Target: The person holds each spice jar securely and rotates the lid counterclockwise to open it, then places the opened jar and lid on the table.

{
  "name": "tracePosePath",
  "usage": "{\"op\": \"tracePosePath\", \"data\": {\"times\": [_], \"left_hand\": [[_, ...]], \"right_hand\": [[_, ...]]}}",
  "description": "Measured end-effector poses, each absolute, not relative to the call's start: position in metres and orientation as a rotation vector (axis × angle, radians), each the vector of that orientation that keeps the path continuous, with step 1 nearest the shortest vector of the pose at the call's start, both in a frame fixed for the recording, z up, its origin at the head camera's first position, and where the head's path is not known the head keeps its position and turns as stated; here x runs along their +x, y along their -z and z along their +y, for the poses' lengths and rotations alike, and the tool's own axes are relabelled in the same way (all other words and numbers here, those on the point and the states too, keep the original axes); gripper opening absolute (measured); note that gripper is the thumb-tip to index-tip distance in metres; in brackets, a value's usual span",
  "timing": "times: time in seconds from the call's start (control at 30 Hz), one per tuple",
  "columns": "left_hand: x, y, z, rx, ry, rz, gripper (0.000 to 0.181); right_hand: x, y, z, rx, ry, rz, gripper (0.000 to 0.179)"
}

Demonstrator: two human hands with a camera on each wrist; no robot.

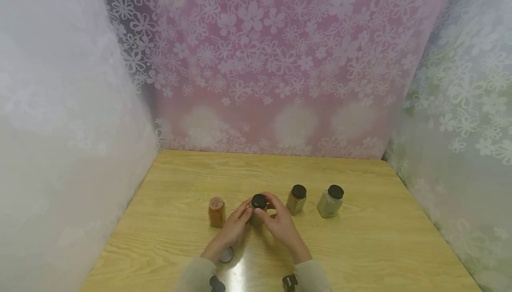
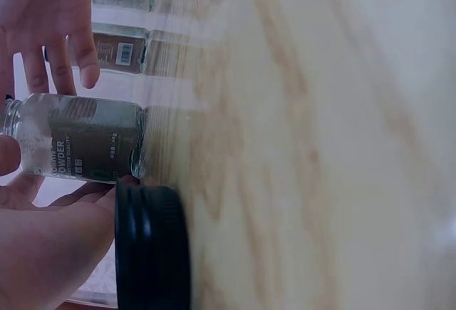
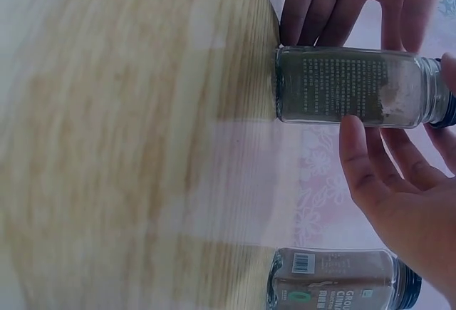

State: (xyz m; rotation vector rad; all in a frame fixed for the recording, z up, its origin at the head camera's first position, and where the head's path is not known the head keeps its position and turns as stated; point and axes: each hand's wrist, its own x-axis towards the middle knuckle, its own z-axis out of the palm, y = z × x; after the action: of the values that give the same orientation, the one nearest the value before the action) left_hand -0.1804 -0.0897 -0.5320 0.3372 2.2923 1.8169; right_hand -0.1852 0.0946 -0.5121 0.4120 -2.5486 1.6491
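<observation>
Left hand (image 1: 235, 226), right hand (image 1: 281, 224) near each other, forearms (image 1: 300, 251) converging, right forefinger (image 1: 275, 200) curved.

Your left hand (image 1: 235, 226) and right hand (image 1: 281, 224) held a black-capped jar (image 1: 259, 202); an orange-brown jar (image 1: 217, 215) stood to its left, two dark-lidded jars (image 1: 296, 205) to its right.

Beneath the left hand (image 1: 234, 228) and right hand (image 1: 281, 225) lies a yellow wood-grain tabletop (image 1: 376, 243), white glare (image 1: 237, 278) on their near side. Beyond them hangs a pink-purple flowered sheet (image 1: 260, 74); leftward, a whitish sheet (image 1: 68, 150); rightward, a pale green-tinged flowered sheet (image 1: 460, 141).
</observation>
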Motion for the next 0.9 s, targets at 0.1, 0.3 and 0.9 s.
{"op": "tracePosePath", "data": {"times": [0.1, 0.3, 0.9], "left_hand": [[-0.18, 0.532, -0.09, 0.343, -1.826, 2.284, 0.054], [-0.182, 0.535, -0.091, 0.348, -1.84, 2.265, 0.055], [-0.184, 0.538, -0.092, 0.362, -1.868, 2.241, 0.055]], "right_hand": [[-0.184, 0.512, 0.095, 0.4, -1.647, -2.545, 0.053], [-0.184, 0.512, 0.094, 0.33, -1.665, -2.537, 0.055], [-0.179, 0.5, 0.094, 0.358, -1.716, -2.344, 0.05]]}}
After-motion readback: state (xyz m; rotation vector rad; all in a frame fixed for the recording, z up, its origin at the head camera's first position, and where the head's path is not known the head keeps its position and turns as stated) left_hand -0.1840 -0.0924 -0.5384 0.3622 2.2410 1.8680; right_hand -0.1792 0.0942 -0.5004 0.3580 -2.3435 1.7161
